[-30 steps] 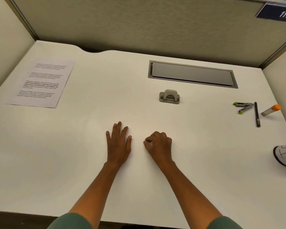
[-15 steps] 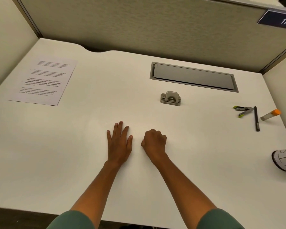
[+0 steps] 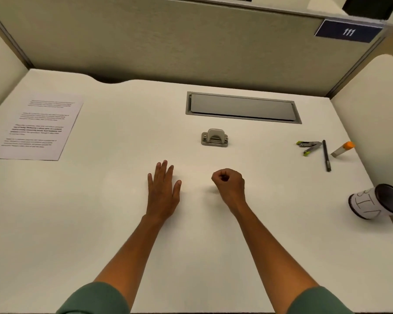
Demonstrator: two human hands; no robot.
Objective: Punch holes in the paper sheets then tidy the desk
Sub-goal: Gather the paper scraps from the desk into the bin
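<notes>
Printed paper sheets (image 3: pixel 38 128) lie at the far left of the white desk (image 3: pixel 77 223). A small grey hole punch (image 3: pixel 214 137) stands in the middle, just in front of a cable hatch. My left hand (image 3: pixel 162 191) rests flat on the desk, fingers straight, below and left of the punch. My right hand (image 3: pixel 229 184) is lifted slightly off the desk beside it, curled into a fist and holding nothing. Neither hand touches the punch or the paper.
At the right lie a green-tipped stapler (image 3: pixel 309 147), a dark pen (image 3: pixel 326 158) and an orange-capped glue stick (image 3: pixel 342 149). A pen cup (image 3: pixel 377 201) lies tipped on its side near the right edge. A grey cable hatch (image 3: pixel 243 107) sits at the back. Partition walls enclose three sides.
My right hand has closed from loosely curled fingers into a fist and shifted right, away from the left hand. The left hand stays flat. The view has tilted slightly.
</notes>
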